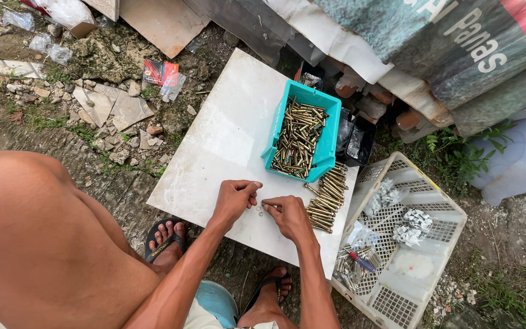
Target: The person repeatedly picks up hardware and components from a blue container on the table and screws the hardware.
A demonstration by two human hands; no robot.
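My left hand (236, 198) and my right hand (287, 214) meet over the near part of a white slab (226, 134) lying on the ground. Their fingertips pinch small pale parts (259, 210) between them; which hand holds what is too small to tell. A teal bin (330, 137) full of brass-coloured bolts (298, 139) stands on the slab just beyond my hands. A row of the same bolts (327, 196) lies on the slab right of my right hand.
A white plastic crate (439, 256) at the right holds small bags of metal parts and loose bolts. Tarps and boards pile up at the back. Broken tiles and rubble lie at the left. My feet in sandals (164, 239) rest at the slab's near edge.
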